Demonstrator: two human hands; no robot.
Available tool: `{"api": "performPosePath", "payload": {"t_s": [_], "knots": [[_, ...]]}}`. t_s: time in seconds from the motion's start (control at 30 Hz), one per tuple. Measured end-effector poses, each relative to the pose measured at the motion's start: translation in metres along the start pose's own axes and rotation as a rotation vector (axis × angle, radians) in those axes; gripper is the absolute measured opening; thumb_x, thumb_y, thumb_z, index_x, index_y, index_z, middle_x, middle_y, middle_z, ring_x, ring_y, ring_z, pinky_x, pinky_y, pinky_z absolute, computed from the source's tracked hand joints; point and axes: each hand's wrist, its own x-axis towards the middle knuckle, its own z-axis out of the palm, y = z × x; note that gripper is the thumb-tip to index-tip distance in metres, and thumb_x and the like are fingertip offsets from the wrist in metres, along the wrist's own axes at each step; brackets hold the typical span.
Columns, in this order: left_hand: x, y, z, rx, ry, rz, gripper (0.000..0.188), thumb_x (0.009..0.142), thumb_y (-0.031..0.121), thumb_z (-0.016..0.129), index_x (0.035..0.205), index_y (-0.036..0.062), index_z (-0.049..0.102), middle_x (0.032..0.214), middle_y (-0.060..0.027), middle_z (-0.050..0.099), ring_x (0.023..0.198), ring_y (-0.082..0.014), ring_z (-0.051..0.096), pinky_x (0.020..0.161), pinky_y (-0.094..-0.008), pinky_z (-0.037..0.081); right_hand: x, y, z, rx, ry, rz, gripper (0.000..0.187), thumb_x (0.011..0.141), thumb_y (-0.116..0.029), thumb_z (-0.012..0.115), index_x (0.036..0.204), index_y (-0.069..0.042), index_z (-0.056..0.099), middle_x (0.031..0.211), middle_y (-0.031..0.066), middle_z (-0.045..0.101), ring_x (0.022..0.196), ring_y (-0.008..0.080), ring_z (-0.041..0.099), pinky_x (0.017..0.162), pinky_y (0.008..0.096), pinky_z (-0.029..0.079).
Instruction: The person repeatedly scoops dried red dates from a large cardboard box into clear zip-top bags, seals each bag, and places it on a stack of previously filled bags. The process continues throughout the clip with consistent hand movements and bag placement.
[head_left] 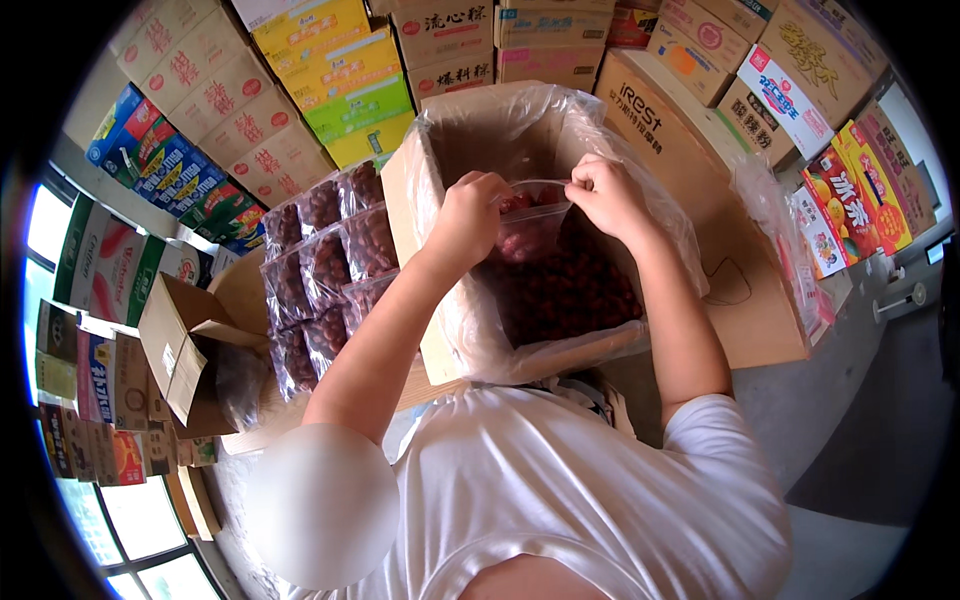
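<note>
Above a large carton (pixel 408 210) lined with clear plastic (pixel 465 330), I hold a clear plastic bag (pixel 535 222) by its upper edge. My left hand (pixel 472 215) is closed on the bag's left corner, and my right hand (pixel 606 195) pinches its right corner. Some red dates lie in the bag's lower part, and its top edge is stretched between my fingers. Many loose dark red dates (pixel 570 300) cover the carton's bottom under the bag. Left of the carton, filled clear bags of dates (pixel 325 265) stand in stacked rows.
An opened small carton (pixel 175 340) with clear plastic bags (pixel 243 385) is at the left. A long brown box (pixel 750 270) lies along the right side. Stacked cartons (pixel 215 100) and yellow and green boxes (pixel 330 75) line the back. More boxes (pixel 850 190) stand far right.
</note>
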Motion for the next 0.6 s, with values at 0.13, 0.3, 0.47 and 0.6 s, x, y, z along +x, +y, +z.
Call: {"api": "performPosePath", "payload": {"t_s": [0.13, 0.3, 0.47, 0.6], "knots": [[-0.007, 0.004, 0.005, -0.032, -0.108, -0.056, 0.034, 0.078, -0.006, 0.052, 0.109, -0.0026, 0.064, 0.108, -0.0210, 0.065, 0.104, -0.0358, 0.063, 0.090, -0.0387, 0.049, -0.012, 0.004, 0.011, -0.095, -0.058, 0.032, 0.020, 0.078, -0.022, 0.068, 0.075, -0.002, 0.063, 0.087, 0.0105, 0.064, 0.083, 0.0314, 0.065, 0.072, 0.0416, 0.050], [-0.016, 0.003, 0.009, -0.073, -0.152, -0.140, 0.042, 0.077, -0.007, 0.048, 0.117, -0.0035, 0.062, 0.096, -0.0176, 0.066, 0.085, -0.0268, 0.067, 0.076, -0.0360, 0.053, -0.022, -0.019, 0.007, -0.149, -0.034, -0.001, 0.018, 0.076, -0.010, 0.073, 0.079, -0.001, 0.057, 0.084, 0.0111, 0.060, 0.077, 0.0313, 0.061, 0.070, 0.0389, 0.048], [-0.016, 0.008, 0.007, -0.244, -0.250, -0.287, 0.043, 0.078, -0.008, 0.046, 0.119, -0.0056, 0.059, 0.081, -0.0110, 0.062, 0.062, -0.0154, 0.063, 0.058, -0.0301, 0.052, -0.026, -0.040, 0.017, 0.045, -0.196, -0.314, 0.021, 0.079, -0.011, 0.073, 0.097, -0.007, 0.064, 0.097, 0.0098, 0.064, 0.095, 0.0308, 0.062, 0.081, 0.0398, 0.048], [-0.018, 0.001, 0.010, -0.230, -0.204, -0.257, 0.042, 0.079, -0.009, 0.046, 0.119, -0.0069, 0.058, 0.079, -0.0103, 0.063, 0.062, -0.0154, 0.063, 0.057, -0.0291, 0.052, -0.031, -0.046, 0.032, -0.205, -0.250, -0.359, 0.037, 0.081, -0.018, 0.073, 0.116, -0.011, 0.061, 0.114, 0.0052, 0.064, 0.109, 0.0268, 0.060, 0.092, 0.0407, 0.043]]}}
